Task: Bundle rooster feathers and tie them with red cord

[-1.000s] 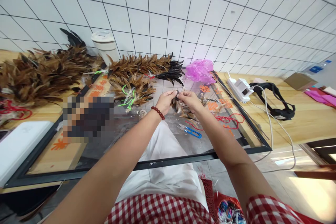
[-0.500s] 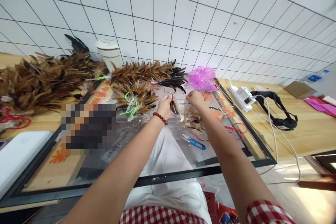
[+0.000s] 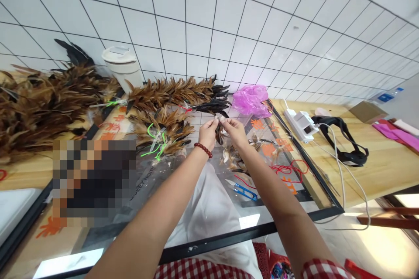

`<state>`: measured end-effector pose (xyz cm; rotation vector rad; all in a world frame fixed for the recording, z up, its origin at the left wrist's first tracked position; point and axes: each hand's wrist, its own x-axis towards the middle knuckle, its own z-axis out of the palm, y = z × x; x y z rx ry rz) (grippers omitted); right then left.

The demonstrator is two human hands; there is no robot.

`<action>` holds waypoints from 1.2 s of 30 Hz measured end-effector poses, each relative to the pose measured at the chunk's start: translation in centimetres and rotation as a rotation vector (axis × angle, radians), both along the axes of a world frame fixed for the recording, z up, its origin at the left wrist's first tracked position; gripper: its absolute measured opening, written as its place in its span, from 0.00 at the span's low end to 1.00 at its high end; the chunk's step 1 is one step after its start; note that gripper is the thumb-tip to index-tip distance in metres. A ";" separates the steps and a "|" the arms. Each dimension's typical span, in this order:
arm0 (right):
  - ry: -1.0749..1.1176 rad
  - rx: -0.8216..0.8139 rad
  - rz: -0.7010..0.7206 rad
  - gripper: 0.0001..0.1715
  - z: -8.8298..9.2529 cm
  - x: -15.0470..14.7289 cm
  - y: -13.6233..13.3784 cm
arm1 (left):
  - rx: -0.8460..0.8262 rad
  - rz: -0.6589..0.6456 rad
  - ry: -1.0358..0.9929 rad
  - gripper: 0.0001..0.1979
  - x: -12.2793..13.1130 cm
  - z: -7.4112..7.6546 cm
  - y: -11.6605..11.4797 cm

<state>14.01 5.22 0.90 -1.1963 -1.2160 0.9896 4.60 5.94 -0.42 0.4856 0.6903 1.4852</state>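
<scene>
Dark feathers point(image 3: 220, 136) hang from the fingers of my left hand point(image 3: 208, 133), which is closed round their quill ends. My right hand point(image 3: 234, 130) meets it from the right, thumb and fingers pinched together at the same quill tips; what it grips there is too small to make out. Beneath the right wrist lies a loose pile of brown feathers point(image 3: 233, 157). To the left is a feather bundle point(image 3: 163, 133) with green ties. Blue thread snips point(image 3: 244, 190) rest on the glass below the right forearm, near red cord point(image 3: 291, 170).
A long brown feather strand point(image 3: 176, 91) lies along the wall beside a white lidded bin point(image 3: 122, 67). A pink plastic bag point(image 3: 250, 99) sits behind my hands. More feathers point(image 3: 49, 104) heap at left. A power strip point(image 3: 299, 124) and black strap point(image 3: 343, 139) are at right.
My right hand has moved left and come together with my left hand at the feathers' quill ends. The left hand keeps hold of the feathers. The view has shifted slightly.
</scene>
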 end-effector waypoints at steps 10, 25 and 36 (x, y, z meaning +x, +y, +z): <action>-0.604 0.152 -0.053 0.12 1.4 -0.5 -1.4 | 0.000 0.007 0.084 0.12 -0.1 -0.6 -0.2; -0.003 -0.118 0.414 0.22 3.0 2.7 -0.8 | -0.044 -0.468 0.155 0.17 -1.7 2.0 -1.6; -0.081 -0.076 0.012 0.19 2.5 1.6 -0.3 | 0.104 -0.405 0.348 0.14 -0.9 1.5 -2.0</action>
